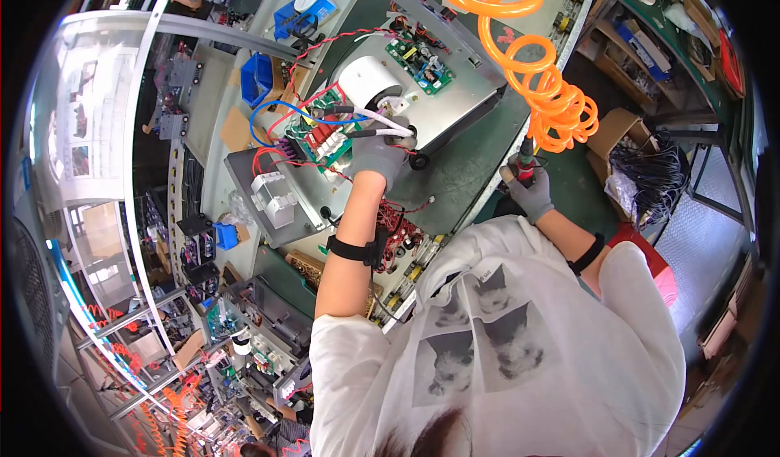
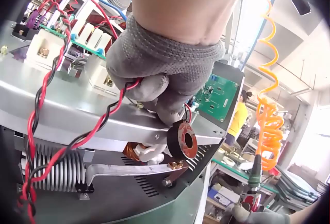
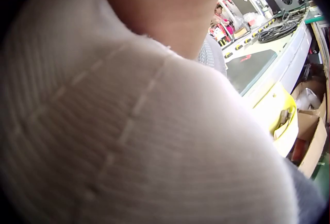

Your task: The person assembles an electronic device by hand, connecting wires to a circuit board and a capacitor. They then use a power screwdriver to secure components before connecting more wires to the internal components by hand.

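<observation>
My gloved left hand (image 1: 376, 160) is over the edge of an open metal chassis (image 1: 455, 108). In the left wrist view its fingers curl round a twisted red-and-black wire (image 2: 98, 123). A small dark ring (image 2: 182, 140) on short leads hangs beside the fingertips, in front of the chassis edge. White cables with black sleeves (image 1: 390, 132) run close by the hand. Off to the right, my gloved right hand (image 1: 533, 195) grips a red air screwdriver (image 1: 525, 170) joined to a coiled orange hose (image 1: 565, 116). In the right wrist view, pale ribbed fabric (image 3: 154, 131) hides that hand.
Inside the chassis are green circuit boards (image 1: 424, 65) and a white cylinder (image 1: 364, 79). A bundle of red wires (image 1: 398, 233) lies below the left forearm. Blue bins (image 1: 257, 79) stand at left; a carton of black cables (image 1: 650, 177) is at right.
</observation>
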Demonstrator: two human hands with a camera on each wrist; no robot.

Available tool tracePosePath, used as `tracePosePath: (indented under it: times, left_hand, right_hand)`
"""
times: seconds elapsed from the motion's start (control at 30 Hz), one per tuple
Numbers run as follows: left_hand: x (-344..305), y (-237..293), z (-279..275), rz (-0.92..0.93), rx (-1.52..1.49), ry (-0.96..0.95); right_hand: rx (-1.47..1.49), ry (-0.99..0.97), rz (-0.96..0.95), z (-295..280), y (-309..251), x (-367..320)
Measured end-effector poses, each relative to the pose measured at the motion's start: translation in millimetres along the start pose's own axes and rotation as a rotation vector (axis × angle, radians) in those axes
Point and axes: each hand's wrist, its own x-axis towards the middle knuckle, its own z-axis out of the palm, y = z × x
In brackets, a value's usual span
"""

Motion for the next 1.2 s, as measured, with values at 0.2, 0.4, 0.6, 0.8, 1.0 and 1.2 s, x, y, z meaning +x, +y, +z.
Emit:
tracePosePath:
  times: [0.2, 0.4, 0.6, 0.8, 1.0, 1.2]
  left_hand:
    - [-10, -3, 15, -0.031, -0.168, 0.13]
    - [-19, 19, 13, -0.058, -0.135, 0.233]
    - [-6, -6, 23, 0.055, -0.05, 0.273]
    - [-5, 18, 13, -0.139, -0.181, 0.274]
    - [17, 25, -1, -0.206, 0.373, 0.036]
    - [-1, 28, -2, -0.044, 0.386, 0.126]
  right_hand:
    - [-0.034, -0.02, -0.131, 5, 0, 6]
    - [-0.043, 0.01, -0.122, 6, 2, 8]
    - [0.013, 0.014, -0.056, 9, -8, 6]
    - [-0.041, 0.035, -0.113, 7, 1, 6]
    - [0.027, 0.007, -0.1, 4, -6, 3]
    - [0.052, 0.013, -0.111, -2, -3, 2]
